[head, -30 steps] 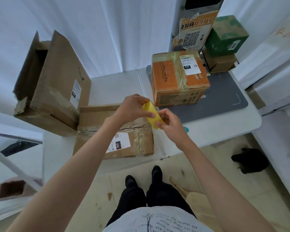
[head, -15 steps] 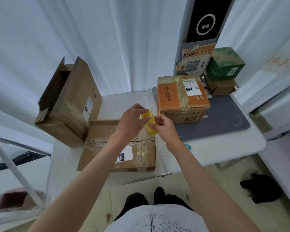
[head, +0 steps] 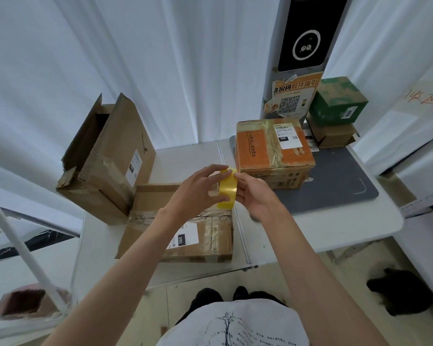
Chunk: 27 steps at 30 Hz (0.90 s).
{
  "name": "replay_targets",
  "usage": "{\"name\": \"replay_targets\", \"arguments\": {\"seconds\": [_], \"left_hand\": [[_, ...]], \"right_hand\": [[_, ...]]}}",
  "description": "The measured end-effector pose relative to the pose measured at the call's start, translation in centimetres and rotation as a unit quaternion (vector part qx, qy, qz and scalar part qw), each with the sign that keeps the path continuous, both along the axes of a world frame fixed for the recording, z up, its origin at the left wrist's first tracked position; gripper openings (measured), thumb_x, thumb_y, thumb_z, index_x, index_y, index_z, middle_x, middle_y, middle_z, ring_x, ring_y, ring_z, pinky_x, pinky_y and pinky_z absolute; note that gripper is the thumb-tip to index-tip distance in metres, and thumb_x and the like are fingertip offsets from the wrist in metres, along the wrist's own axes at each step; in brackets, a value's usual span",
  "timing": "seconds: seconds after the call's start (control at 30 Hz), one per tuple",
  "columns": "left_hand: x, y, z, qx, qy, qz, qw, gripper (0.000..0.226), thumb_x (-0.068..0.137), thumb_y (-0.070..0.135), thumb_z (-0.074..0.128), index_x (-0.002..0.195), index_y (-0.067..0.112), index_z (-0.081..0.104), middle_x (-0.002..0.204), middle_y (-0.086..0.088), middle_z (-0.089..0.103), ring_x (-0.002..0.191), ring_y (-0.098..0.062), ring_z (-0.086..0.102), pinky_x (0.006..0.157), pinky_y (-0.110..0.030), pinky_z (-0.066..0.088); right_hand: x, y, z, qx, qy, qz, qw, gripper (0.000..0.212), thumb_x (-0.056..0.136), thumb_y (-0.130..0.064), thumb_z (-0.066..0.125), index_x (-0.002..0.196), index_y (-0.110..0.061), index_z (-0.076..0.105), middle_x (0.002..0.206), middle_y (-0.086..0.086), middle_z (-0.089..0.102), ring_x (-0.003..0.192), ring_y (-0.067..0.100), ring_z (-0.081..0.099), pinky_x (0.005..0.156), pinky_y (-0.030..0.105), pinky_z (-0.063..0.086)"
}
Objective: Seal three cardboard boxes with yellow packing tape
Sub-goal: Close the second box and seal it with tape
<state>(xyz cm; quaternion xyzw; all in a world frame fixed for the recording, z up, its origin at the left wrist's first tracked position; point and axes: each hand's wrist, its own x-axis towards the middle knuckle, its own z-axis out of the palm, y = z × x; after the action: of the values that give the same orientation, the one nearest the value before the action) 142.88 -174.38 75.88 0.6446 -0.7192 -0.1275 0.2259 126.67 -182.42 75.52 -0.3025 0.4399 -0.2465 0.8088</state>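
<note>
Directly below both hands' tape roll (head: 227, 189) lies a labelled flat box (head: 198, 236).

Bright, even daylight — edges fisheye-warped

Five boxes (head: 105, 158), one tape roll (head: 227, 189)

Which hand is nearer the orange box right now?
Right. The right hand holds the yellow tape roll just in front of the orange box, fingertips near its front-left corner. The left hand grips the roll's far side, farther left.
</note>
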Motion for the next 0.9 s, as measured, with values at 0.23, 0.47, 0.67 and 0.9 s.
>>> {"name": "replay_targets", "arguments": {"seconds": [0.23, 0.47, 0.67, 0.9], "left_hand": [[-0.2, 0.0, -0.7, -0.088, 0.007, 0.005, 0.996, 0.038, 0.094, 0.026, 0.072, 0.131, 0.021, 0.069, 0.136, 0.004, 0.060, 0.101, -0.017, 0.066, 0.086, -0.039, 0.058], [-1.5, -2.2, -0.7, 0.005, 0.281, 0.156, 0.947, 0.046, 0.101, 0.034, 0.062, 0.144, 0.021, 0.056, 0.139, 0.006, 0.056, 0.123, -0.006, 0.056, 0.099, -0.013, 0.045], [-1.1, -4.2, 0.3, 0.191, 0.450, 0.218, 0.844, 0.043, 0.107, 0.045, 0.042, 0.126, 0.015, 0.066, 0.121, -0.003, 0.070, 0.109, -0.020, 0.068, 0.084, -0.028, 0.059], [-1.3, -4.8, 0.3, 0.295, 0.441, 0.238, 0.814, 0.062, 0.102, 0.059, 0.043, 0.107, 0.005, 0.072, 0.103, -0.013, 0.076, 0.098, -0.027, 0.074, 0.093, -0.036, 0.059]], "right_hand": [[0.0, -1.0, 0.2, 0.045, -0.064, -0.039, 0.996, 0.009, 0.100, -0.007, 0.059, 0.099, -0.003, 0.067, 0.084, 0.012, 0.076, 0.074, 0.020, 0.074, 0.074, 0.029, 0.062], [-0.3, -1.4, -0.1, 0.032, -0.041, -0.058, 0.997, 0.013, 0.098, -0.016, 0.063, 0.104, -0.005, 0.067, 0.093, 0.010, 0.072, 0.082, 0.018, 0.068, 0.078, 0.029, 0.058], [-1.8, -1.6, 0.1, 0.040, -0.062, -0.056, 0.996, 0.043, 0.099, -0.022, 0.052, 0.135, 0.002, 0.057, 0.108, 0.015, 0.070, 0.097, 0.021, 0.067, 0.075, 0.034, 0.060], [-2.6, -1.3, -0.3, -0.051, -0.024, -0.040, 0.998, 0.029, 0.096, -0.035, 0.067, 0.113, -0.012, 0.070, 0.093, 0.004, 0.074, 0.084, 0.015, 0.071, 0.079, 0.035, 0.059]]}}
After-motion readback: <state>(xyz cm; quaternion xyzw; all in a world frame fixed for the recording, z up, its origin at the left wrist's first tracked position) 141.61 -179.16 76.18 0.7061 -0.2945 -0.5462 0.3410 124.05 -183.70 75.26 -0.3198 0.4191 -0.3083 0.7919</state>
